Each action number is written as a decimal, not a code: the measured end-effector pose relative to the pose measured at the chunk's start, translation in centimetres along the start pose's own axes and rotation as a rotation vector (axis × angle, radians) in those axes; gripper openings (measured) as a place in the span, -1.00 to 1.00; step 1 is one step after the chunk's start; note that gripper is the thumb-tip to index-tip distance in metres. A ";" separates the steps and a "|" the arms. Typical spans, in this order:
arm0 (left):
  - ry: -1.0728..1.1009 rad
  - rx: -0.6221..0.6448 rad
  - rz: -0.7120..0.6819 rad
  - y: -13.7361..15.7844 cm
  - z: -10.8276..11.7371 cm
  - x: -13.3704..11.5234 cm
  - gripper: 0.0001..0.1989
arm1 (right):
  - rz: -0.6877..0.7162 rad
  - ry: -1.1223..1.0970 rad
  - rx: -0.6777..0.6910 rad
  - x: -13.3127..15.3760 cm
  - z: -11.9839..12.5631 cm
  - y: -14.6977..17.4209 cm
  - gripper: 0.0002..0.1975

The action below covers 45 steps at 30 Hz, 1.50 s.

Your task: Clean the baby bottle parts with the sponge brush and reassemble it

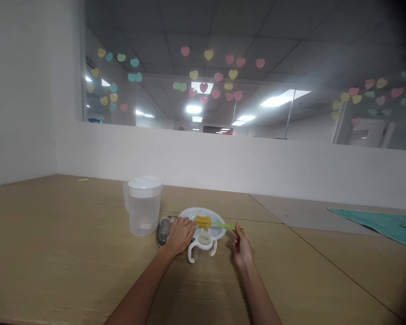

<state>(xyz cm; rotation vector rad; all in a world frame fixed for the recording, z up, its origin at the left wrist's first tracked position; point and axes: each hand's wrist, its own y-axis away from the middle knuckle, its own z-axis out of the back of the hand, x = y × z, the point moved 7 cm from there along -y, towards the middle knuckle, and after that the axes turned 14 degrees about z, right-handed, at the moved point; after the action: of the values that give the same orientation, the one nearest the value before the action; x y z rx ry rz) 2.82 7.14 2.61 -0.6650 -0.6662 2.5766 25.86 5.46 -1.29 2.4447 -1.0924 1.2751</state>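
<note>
My right hand is closed round the green handle of a bottle brush. Its yellow sponge head points left, over a white oval plate. My left hand lies with outstretched fingers at the plate's left side, their tips close to the sponge; what is under the palm is hidden. Just in front of the plate stands a clear baby bottle with a white collar and two curved white handles. Beside my left hand, a dark round tray bears clear, dome-like pieces, partly covered by the hand.
A translucent lidded pitcher stands left of the tray. Teal cloth is spread at the far right of the wooden table. A small flat pale piece lies at the back left. Behind rises a white wall with a window.
</note>
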 end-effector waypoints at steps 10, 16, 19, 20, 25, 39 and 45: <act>-0.029 -0.009 0.031 0.0 -0.4 0.2 -0.60 | 0.000 0.003 -0.009 -0.1 -0.1 0.2 -0.65; -0.053 0.019 0.044 -0.2 -0.5 0.2 -0.62 | -0.019 -0.003 -0.022 -0.1 -0.1 0.4 -0.63; -0.038 0.034 0.050 -0.2 -0.4 0.2 -0.62 | -0.022 0.016 -0.035 -0.1 0.1 0.3 -0.62; -0.029 0.035 0.054 -0.2 -0.4 0.2 -0.62 | -0.020 0.018 -0.041 -0.1 0.2 0.3 -0.62; 0.062 0.013 0.087 -0.2 -0.3 0.4 -0.60 | -0.016 -0.009 -0.072 -0.4 0.6 -0.1 -0.67; 0.510 -0.247 0.309 -1.0 0.9 2.7 -0.81 | -0.092 -0.160 -0.081 -0.9 1.0 -0.6 -0.76; 0.738 -0.224 0.345 -1.1 0.0 3.4 -0.78 | -0.075 -0.152 -0.040 -0.9 0.8 -0.8 -0.71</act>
<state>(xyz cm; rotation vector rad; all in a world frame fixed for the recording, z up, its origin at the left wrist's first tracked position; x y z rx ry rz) 0.35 9.62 2.07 -1.8124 -0.6159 2.2708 26.63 6.13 -2.35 2.5616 -1.0392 1.0504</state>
